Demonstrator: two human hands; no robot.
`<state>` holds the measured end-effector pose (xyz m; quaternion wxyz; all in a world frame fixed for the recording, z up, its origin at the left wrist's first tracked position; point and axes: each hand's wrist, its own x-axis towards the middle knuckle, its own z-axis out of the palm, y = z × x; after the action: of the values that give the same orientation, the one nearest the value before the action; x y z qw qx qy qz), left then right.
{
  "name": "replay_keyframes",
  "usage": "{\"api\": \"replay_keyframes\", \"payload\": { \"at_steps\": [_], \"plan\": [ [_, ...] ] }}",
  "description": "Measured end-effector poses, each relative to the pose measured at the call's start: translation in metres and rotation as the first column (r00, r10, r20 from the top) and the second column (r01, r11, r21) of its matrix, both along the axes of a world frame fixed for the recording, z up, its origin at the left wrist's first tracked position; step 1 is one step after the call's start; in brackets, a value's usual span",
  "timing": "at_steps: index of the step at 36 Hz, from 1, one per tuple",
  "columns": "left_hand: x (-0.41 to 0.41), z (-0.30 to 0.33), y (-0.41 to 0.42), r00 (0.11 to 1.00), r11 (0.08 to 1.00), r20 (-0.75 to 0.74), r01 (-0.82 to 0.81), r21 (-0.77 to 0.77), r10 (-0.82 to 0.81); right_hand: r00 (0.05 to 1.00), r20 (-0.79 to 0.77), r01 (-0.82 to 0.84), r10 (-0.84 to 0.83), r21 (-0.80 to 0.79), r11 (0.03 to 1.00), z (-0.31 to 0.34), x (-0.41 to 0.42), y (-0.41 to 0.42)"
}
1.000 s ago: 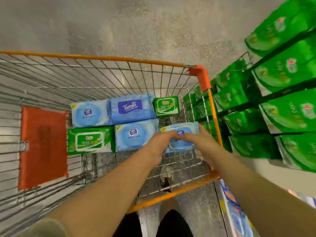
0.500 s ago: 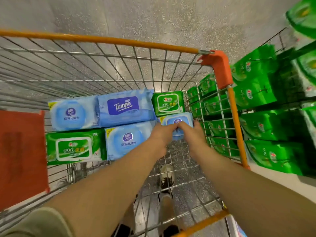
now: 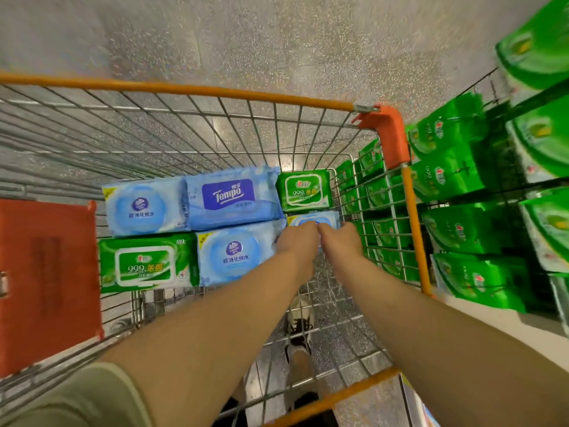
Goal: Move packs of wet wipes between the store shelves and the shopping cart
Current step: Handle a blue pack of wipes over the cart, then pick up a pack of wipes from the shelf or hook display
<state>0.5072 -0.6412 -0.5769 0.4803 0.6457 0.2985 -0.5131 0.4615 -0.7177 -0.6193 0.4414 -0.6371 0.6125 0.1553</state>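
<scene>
Both hands reach into the wire shopping cart with the orange rim (image 3: 191, 89). Left hand (image 3: 297, 241) and right hand (image 3: 340, 238) sit side by side on a small light-blue soft pack of wet wipes (image 3: 314, 219), fingers curled over its near edge and gripping it; fingertips hidden behind the knuckles, so exact pinch unclear. The pack is at the cart bottom, right side, just in front of a small green 999 wipes pack (image 3: 303, 189) and beside a large light-blue round-label pack (image 3: 238, 252). Also on the cart floor: blue Tempo pack (image 3: 231, 197), second light-blue round-label pack (image 3: 143, 206), large green 999 pack (image 3: 147, 263). Orange plastic child-seat flap (image 3: 46, 285) at left. Green packs fill the store shelves (image 3: 468, 229) right of the cart.
</scene>
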Motion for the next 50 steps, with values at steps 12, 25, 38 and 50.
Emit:
{"api": "replay_keyframes", "payload": {
  "at_steps": [12,25,38,50],
  "plan": [
    [0.037,0.113,0.037,0.903,0.932,0.233,0.353,0.075,-0.361,0.938,-0.020,-0.347,0.347,-0.048,0.937,0.147,0.013,-0.018],
    [0.126,0.323,0.076,0.153,0.587,0.654,0.620,0.521,-0.741,0.625,-0.168,-0.725,0.762,-0.486,0.488,0.385,0.035,-0.043],
    [0.086,0.447,0.050,-0.377,0.364,0.629,0.571,0.736,-0.680,0.674,-0.307,-0.648,0.672,-0.681,0.340,0.499,-0.049,-0.028],
    [-0.079,0.508,-0.007,-0.672,0.177,0.577,0.569,0.803,-0.464,0.833,-0.364,-0.541,0.417,-0.691,0.478,0.557,-0.244,-0.029]
  ]
}}
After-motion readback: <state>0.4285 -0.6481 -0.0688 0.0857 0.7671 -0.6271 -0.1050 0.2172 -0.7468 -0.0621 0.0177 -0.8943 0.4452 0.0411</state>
